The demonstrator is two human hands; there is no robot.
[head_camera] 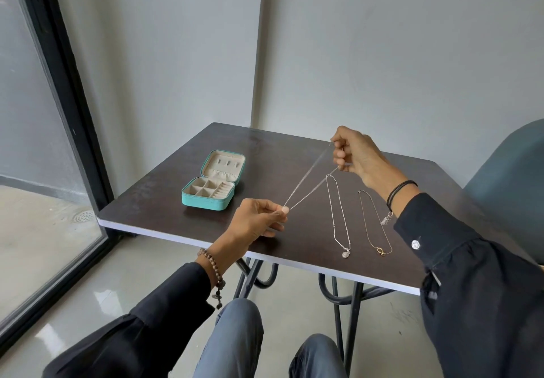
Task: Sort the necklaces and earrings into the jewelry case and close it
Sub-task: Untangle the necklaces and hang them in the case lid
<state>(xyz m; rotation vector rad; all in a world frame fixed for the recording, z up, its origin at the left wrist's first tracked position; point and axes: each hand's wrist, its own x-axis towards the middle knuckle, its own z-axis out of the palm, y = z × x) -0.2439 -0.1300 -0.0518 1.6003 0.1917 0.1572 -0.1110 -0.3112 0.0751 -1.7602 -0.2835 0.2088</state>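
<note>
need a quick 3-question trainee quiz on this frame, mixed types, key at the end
1. True or false: the jewelry case is zipped shut.
2. Not counting the one in the hands, how many necklaces lie on the table? A) one B) two C) four
3. Fill in: the held necklace is stretched between the left hand and the ____ hand.

Key
1. False: its lid stands open, compartments showing.
2. B: a silver necklace and a gold necklace, side by side.
3. Right: the right hand pinches the far end, the left hand pinches the near end.
</note>
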